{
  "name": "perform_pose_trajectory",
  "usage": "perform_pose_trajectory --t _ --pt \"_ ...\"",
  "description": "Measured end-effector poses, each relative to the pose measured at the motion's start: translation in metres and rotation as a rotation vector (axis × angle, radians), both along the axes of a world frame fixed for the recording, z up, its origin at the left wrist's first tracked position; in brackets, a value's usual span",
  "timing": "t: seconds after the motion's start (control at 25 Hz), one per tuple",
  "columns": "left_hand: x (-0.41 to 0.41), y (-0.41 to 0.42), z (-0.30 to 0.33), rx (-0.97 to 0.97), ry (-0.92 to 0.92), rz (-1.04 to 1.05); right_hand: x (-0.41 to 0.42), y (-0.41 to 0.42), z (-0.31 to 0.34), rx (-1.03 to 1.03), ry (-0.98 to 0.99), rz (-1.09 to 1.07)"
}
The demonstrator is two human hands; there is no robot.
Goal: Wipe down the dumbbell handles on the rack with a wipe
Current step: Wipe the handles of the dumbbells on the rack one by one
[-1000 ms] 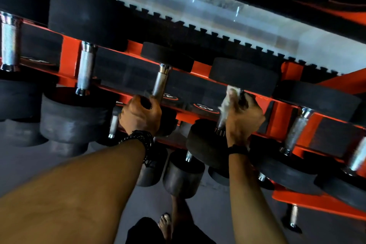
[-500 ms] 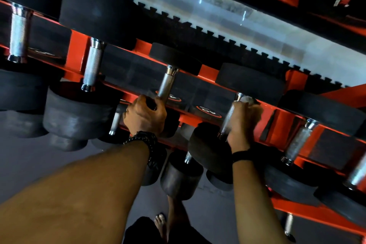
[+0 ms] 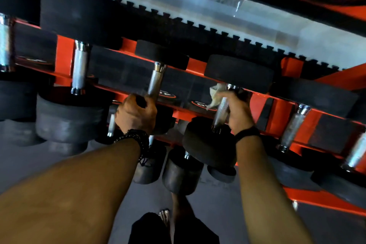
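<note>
At frame centre the left hand (image 3: pixel 135 114) grips the near end of one dumbbell handle (image 3: pixel 155 82) on the orange rack (image 3: pixel 64 55) — just right, the right hand (image 3: pixel 236 112) curls around the neighbouring handle (image 3: pixel 221 112), holding a pale wipe (image 3: pixel 214 93) against it.

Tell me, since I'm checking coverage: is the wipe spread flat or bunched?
Bunched: the wipe shows crumpled between the right hand and the handle.

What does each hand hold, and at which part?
The left hand grips a dumbbell handle at its near end. The right hand holds the wipe around the next handle.
</note>
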State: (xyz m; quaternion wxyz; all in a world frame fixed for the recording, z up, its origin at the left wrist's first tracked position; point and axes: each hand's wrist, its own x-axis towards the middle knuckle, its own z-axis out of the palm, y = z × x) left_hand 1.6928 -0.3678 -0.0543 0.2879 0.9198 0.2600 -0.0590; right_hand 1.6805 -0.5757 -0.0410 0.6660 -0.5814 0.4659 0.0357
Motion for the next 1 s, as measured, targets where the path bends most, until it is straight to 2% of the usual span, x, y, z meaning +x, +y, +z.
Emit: perform_pose_trajectory --t 0.04,0.08,0.16,0.24,0.36,0.4,0.44,0.48,0.52,0.6,0.64,0.76,0.8,0.88,0.96,1.0 --pt "0.000 0.000 -0.001 0.001 -0.008 -0.005 -0.001 -0.006 -0.002 0.074 0.007 0.007" --pt "0.001 0.001 -0.002 0.006 -0.011 -0.014 -0.005 -0.006 0.000 0.050 0.040 0.031" --pt "0.001 0.002 -0.004 0.037 -0.002 -0.030 -0.028 0.009 -0.002 -0.175 0.114 0.132" --pt "0.000 0.002 -0.004 0.039 -0.029 -0.028 -0.047 0.019 -0.006 -0.253 0.195 0.196" --pt "0.000 0.000 -0.001 0.042 -0.018 -0.012 -0.011 -0.010 0.000 0.055 0.183 0.013" --pt "0.001 0.000 0.000 0.058 0.000 -0.004 -0.004 -0.012 0.001 0.072 0.149 -0.011" --pt "0.001 -0.001 0.001 0.074 0.017 -0.002 -0.007 -0.010 0.002 0.013 0.126 0.018" --pt "0.001 -0.001 0.002 0.079 0.026 -0.007 -0.020 -0.004 0.001 -0.139 0.152 0.099" --pt "0.000 -0.002 0.002 0.073 0.024 -0.008 -0.040 0.006 -0.001 -0.301 0.203 0.237" --pt "0.002 -0.001 0.001 0.076 0.023 0.001 -0.064 0.008 -0.007 -0.462 0.311 0.519" --pt "0.002 -0.001 0.000 0.093 0.035 0.003 -0.055 0.000 -0.010 -0.514 0.349 0.538" --pt "0.002 -0.001 0.001 0.103 0.036 0.005 -0.009 -0.010 0.001 -0.583 0.320 0.298" --pt "0.002 -0.002 0.000 0.101 0.031 0.008 -0.010 -0.002 0.006 -0.670 0.301 0.288" --pt "0.001 -0.001 0.000 0.101 0.032 0.003 -0.047 0.027 0.010 -0.870 0.224 0.435" --pt "0.001 -0.001 -0.001 0.102 0.027 0.000 -0.074 0.026 0.004 -0.907 0.172 0.596" --pt "0.001 -0.001 -0.001 0.111 0.030 -0.001 -0.069 0.014 0.000 -0.920 0.186 0.589"
